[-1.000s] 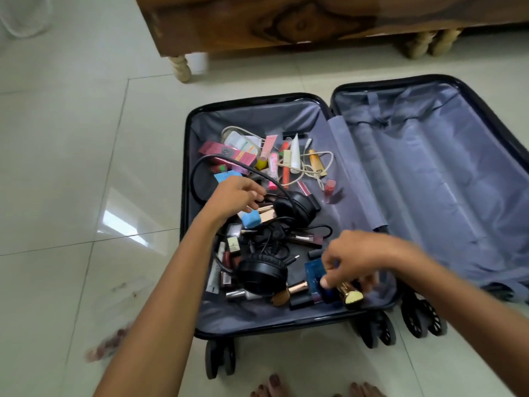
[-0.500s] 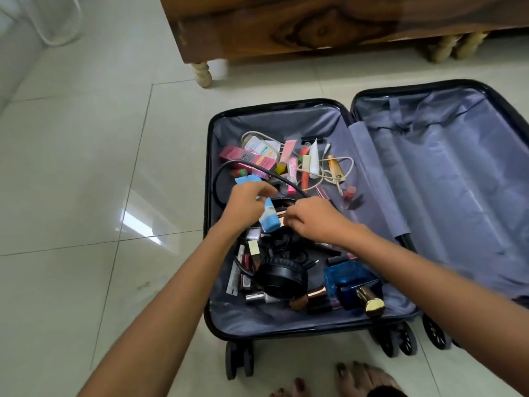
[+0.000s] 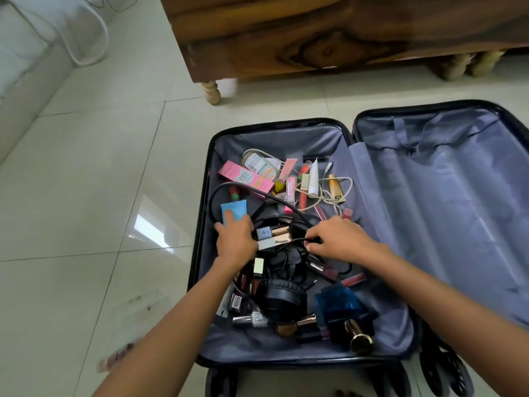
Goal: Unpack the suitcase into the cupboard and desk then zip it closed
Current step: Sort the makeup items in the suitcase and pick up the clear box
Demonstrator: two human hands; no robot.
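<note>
Tiled floor, wooden cupboard at 12 o'clock; open suitcase below you. Your left hand grips blue tube, tube's long axis pointing 11 o'clock, fingers curled round its lower end. Your right hand pinches black headphone cable at its 9 o'clock side. Headphones lie at 7 o'clock from right hand, nearer it than left. Cosmetics scattered toward 12 o'clock. Judgement: cable tangled, lift slowly.
</note>
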